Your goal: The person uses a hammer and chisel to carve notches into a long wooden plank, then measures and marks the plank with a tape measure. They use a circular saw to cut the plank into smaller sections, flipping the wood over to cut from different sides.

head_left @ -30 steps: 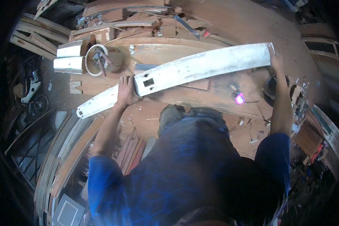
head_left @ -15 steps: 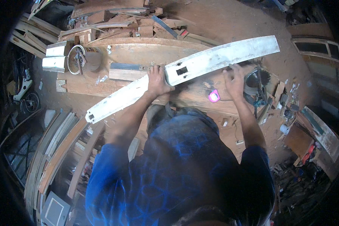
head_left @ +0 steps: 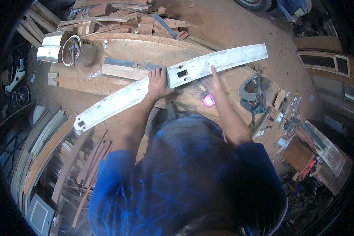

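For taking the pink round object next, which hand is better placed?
Right, probably: the right hand is near the pink round object, while the left hand holds the white board.

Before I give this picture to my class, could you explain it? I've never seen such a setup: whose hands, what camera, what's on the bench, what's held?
There is no machine, only a person's two bare hands. A wide fisheye camera worn on the head looks down, so straight edges seem bent. The left hand grips a long white board. The right hand looks open at the board's lower edge; whether it touches is hard to tell. On the wooden bench are a bucket, a light wooden strip and a round pink object, probably a tape measure.
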`<state>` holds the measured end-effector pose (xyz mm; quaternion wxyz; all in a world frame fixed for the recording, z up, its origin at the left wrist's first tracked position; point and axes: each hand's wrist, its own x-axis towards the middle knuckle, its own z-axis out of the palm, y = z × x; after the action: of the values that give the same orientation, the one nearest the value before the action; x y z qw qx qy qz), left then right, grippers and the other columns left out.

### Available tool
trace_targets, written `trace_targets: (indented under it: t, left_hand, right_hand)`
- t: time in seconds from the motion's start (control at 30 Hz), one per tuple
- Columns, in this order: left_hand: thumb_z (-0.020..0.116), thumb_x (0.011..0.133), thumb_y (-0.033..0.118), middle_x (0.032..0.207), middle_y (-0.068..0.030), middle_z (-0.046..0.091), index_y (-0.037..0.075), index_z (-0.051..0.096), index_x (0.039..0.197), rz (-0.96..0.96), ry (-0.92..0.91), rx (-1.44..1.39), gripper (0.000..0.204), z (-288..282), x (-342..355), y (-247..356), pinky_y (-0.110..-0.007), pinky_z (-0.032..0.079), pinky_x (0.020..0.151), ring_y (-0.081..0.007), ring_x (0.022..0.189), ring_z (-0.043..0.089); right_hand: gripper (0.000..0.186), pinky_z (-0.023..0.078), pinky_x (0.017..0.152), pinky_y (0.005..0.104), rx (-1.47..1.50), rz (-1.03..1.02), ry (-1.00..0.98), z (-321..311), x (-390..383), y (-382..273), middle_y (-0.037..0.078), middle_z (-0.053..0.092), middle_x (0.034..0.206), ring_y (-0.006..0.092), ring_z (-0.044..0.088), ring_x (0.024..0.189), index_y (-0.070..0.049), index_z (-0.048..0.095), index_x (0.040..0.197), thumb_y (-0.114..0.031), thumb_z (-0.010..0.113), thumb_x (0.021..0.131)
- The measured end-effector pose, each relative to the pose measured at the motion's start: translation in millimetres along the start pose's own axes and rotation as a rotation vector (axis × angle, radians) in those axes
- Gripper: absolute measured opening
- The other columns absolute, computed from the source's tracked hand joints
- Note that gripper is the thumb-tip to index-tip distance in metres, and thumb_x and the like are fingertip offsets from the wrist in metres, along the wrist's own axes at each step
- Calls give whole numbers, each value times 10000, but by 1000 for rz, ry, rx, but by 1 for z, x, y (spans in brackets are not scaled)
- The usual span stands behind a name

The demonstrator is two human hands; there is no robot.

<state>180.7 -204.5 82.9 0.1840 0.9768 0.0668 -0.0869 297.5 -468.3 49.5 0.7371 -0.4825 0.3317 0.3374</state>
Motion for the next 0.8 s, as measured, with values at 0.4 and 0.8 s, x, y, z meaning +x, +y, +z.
trace_targets:
  t: [0.4, 0.8]
  left_hand:
    - [884, 538, 386, 1328, -252, 507, -18, 397, 1476, -54, -18, -58, 1130, -33, -54, -88, -500, 343, 1127, -421, 1271, 459]
    - [844, 510, 478, 1236, -200, 512, 24, 401, 1450, -60, 18, -18, 1134, -15, -55, -153, -495, 346, 1087, -389, 1206, 469]
  right_hand:
    - [914, 287, 1191, 628, 48, -74, -35, -4, 23, 22, 197, 278, 1622, 441, 244, 1502, -27, 145, 1587, -290, 749, 953]
    - [915, 188, 1234, 597, -144, -84, -138, 58, 2, 6, 215, 199, 1642, 436, 201, 1515, 29, 138, 1586, -381, 689, 983]
